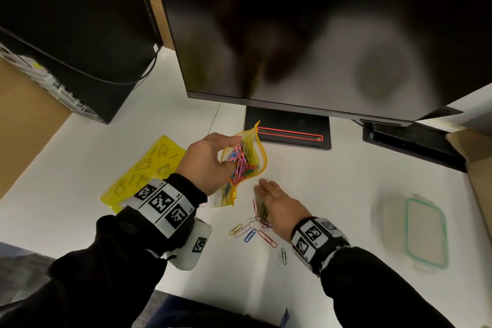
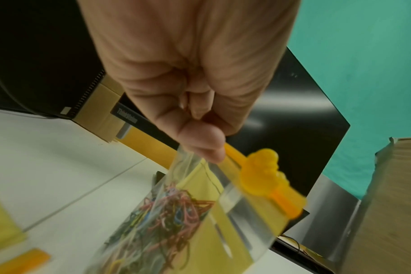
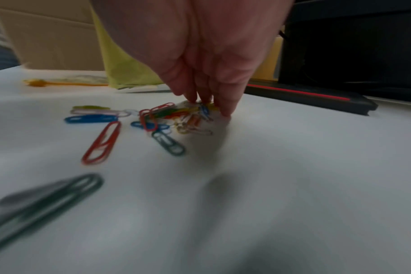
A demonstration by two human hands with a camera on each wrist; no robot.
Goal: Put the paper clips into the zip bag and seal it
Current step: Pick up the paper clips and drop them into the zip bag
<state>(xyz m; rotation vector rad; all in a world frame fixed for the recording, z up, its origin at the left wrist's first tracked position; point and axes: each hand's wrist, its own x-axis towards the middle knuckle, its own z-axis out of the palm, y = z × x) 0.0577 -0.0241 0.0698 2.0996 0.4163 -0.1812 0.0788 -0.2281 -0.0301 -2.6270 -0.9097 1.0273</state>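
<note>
the fingers of the left hand pinch the mouth edge of the zip bag, holding it up off the desk with its mouth open; a tangle of coloured clips shows through the clear side, and the orange slider sits on the zip track just beside the thumb. the right hand reaches down with its fingers nearly straight and close together, tips touching a small heap of loose paper clips on the desk; whether they have grasped any i cannot tell. more clips lie scattered near that wrist. a second yellow bag lies flat to the left, a lidded container well to the right, and a monitor stands behind.
</note>
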